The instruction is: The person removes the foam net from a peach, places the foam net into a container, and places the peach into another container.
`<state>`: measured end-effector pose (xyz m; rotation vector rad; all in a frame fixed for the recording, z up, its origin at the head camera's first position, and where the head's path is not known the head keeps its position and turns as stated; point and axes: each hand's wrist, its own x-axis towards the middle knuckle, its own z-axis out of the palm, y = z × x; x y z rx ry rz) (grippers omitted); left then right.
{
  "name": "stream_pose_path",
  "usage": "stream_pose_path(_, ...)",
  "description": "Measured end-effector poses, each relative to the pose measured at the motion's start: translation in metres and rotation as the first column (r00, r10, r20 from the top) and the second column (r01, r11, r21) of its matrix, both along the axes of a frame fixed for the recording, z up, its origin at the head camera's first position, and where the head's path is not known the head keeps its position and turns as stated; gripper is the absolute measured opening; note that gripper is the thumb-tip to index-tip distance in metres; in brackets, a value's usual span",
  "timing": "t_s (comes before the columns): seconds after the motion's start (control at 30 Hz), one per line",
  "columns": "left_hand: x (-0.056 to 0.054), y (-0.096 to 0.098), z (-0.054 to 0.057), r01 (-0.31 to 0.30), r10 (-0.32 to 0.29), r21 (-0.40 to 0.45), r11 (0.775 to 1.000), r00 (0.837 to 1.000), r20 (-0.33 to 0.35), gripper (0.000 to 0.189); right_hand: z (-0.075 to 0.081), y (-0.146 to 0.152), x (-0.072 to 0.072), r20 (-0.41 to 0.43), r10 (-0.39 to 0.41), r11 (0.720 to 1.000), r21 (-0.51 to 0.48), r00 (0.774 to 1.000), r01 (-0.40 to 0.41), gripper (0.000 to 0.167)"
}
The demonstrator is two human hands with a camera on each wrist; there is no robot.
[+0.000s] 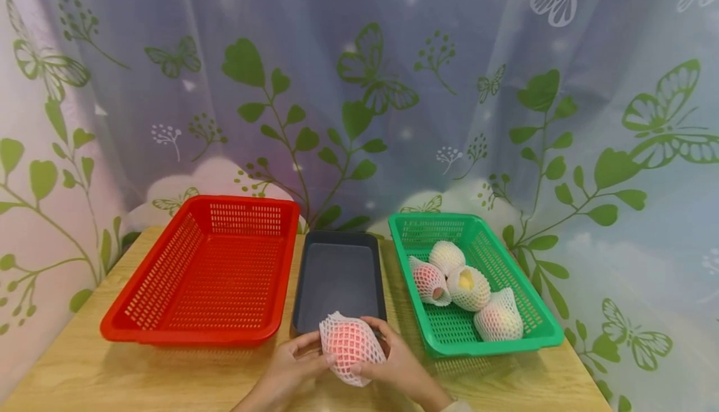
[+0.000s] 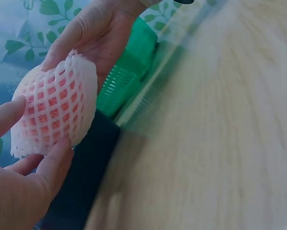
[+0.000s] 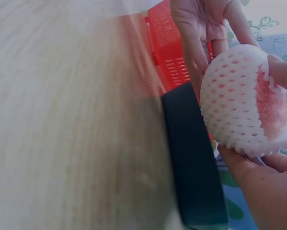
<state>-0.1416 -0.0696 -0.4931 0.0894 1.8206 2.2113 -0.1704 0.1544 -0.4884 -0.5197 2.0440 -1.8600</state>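
Note:
A pink-red round fruit [image 1: 352, 344] in a white foam net sleeve is held up between both hands, above the near end of the dark tray [image 1: 339, 274]. My left hand [image 1: 294, 362] grips its left side with thumb and fingers. On the other side, my right hand [image 1: 400, 362] holds it, the thumb on the near face. The right wrist view shows a bare patch of the fruit [image 3: 272, 108] at the sleeve's opening, by the right thumb. In the left wrist view the net [image 2: 54, 105] covers most of the fruit.
On the left of the wooden table [image 1: 73, 368] stands a red basket [image 1: 224, 287] with nothing visible in it. The green basket [image 1: 449, 331] on the right holds several net-wrapped fruits [image 1: 469, 288], one showing yellow. A patterned curtain [image 1: 359, 87] hangs behind.

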Motion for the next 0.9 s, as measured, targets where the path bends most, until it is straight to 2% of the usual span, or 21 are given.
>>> stream_pose_path(0.07,0.002,-0.002,-0.003,0.012,-0.011,-0.040,0.999,1.000,0.024,0.076,-0.004,0.001,0.001,-0.014,0.006,1.000,0.010,1.000,-0.006,0.075)
stream_pose_path(0.33,0.000,-0.007,-0.015,0.045,-0.048,-0.150,0.988,0.999,-0.014,0.069,-0.019,0.003,0.001,-0.018,0.030,0.999,0.043,0.999,-0.030,0.070)
stream_pose_path(0.6,-0.001,-0.006,-0.023,0.056,-0.071,-0.150,0.987,0.993,-0.099,0.055,-0.024,0.004,-0.002,-0.120,0.043,0.996,0.088,0.992,-0.032,0.066)
stream_pose_path(0.73,-0.003,-0.004,-0.028,0.065,-0.080,-0.134,0.989,0.991,-0.109,0.053,-0.026,0.005,-0.003,-0.164,0.038,0.992,0.121,0.986,-0.019,0.068)
stream_pose_path(0.9,-0.005,-0.002,-0.031,0.054,-0.067,-0.129,0.990,0.993,-0.100,0.056,-0.027,0.006,-0.005,-0.164,0.019,0.991,0.133,0.986,0.003,0.067)
